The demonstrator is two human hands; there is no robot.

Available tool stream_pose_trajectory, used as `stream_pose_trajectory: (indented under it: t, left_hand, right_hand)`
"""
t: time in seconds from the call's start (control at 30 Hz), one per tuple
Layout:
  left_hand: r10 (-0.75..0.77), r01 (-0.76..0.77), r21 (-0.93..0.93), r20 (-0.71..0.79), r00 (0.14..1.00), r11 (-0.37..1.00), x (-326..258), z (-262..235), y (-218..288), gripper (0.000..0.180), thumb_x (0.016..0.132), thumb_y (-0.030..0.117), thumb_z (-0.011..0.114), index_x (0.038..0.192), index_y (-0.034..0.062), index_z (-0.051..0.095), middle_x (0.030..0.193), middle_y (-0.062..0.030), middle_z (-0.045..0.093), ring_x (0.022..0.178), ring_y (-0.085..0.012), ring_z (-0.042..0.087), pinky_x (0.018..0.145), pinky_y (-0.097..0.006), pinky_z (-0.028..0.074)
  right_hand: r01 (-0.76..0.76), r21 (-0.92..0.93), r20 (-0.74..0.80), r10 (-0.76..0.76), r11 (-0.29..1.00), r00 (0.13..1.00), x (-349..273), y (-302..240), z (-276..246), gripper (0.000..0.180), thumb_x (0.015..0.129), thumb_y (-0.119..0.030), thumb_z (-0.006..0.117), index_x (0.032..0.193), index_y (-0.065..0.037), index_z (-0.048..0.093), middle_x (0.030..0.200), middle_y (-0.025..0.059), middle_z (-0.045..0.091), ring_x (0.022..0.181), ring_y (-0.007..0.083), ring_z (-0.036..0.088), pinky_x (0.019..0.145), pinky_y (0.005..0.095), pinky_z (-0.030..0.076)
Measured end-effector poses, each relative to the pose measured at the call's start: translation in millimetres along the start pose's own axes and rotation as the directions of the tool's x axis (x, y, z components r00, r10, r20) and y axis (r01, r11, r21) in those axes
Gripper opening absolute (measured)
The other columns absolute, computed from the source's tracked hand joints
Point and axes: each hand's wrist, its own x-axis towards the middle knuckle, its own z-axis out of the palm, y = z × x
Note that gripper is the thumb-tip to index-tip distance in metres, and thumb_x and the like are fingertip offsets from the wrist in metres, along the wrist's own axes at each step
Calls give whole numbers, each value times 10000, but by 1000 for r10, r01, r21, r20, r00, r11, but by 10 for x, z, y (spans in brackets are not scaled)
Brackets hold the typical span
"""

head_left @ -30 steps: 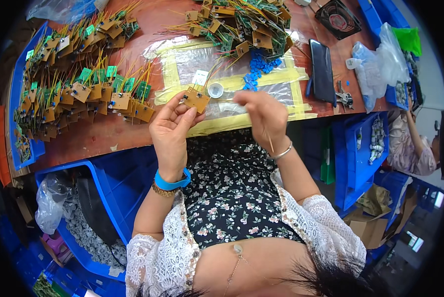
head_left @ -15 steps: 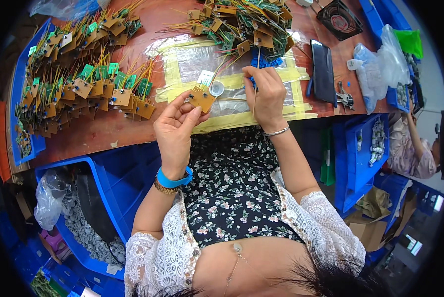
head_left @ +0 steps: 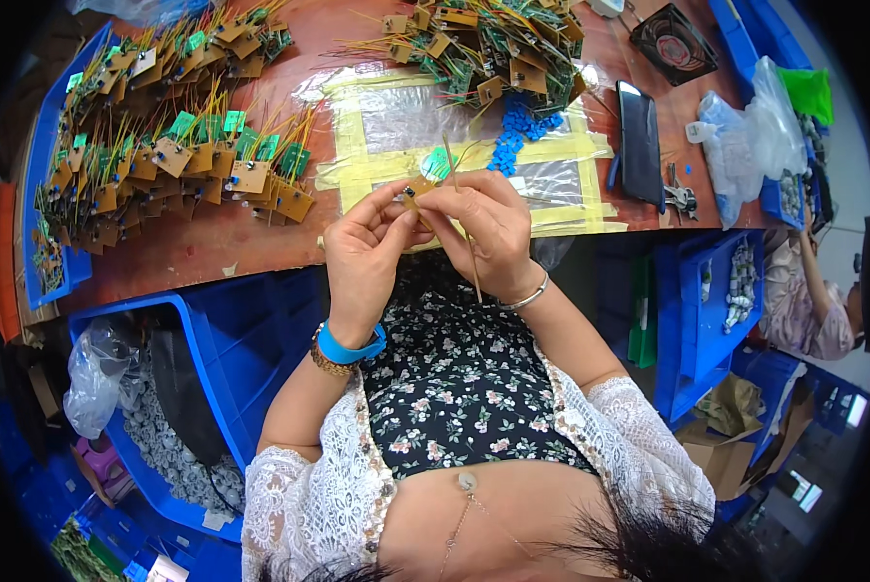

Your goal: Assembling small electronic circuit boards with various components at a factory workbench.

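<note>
Pinching a small brown circuit board (head_left: 417,186) between them, left hand (head_left: 365,254) and right hand (head_left: 488,233) grip it, wires (head_left: 464,233) running upright.

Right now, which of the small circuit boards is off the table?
Only the brown board pinched between the left hand and right hand; the other boards lie in heaps on the table.

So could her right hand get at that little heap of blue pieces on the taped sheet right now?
Probably yes. The right hand is just short of the blue pieces, with only bare taped plastic sheet between. But both hands are pinching a small board with yellow wires, so the left hand would have to hold it alone.
</note>
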Motion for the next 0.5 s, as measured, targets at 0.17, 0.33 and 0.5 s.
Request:
stream_pose_trajectory:
  t: [0.17,0.33,0.5]
  left_hand:
    - [25,-25,31,13,1000,999,-5,2,1,310,951,-20,561,1256,-78,561,983,-91,658,875,-152,670,799,-292,597]
    - [40,-40,36,12,999,999,-11,-1,-7,306,947,-47,555,1252,-68,566,973,-85,666,855,-127,669,771,-254,588]
    - [17,-18,33,15,1000,999,-12,12,-21,303,948,-46,554,1250,-61,571,978,-84,665,854,-124,666,771,-261,593]
  right_hand:
    - [-50,35,12,49,998,999,10,-28,-10,288,707,47,763,968,-45,684,850,67,690,796,248,643,690,335,513]
    - [-174,-31,0,174,984,985,44,-105,-31,275,714,58,751,962,-30,671,896,91,694,815,263,656,698,346,521]
    - [-190,-29,-1,190,981,982,33,-96,6,234,721,59,750,926,-21,670,868,95,694,794,260,663,684,340,525]
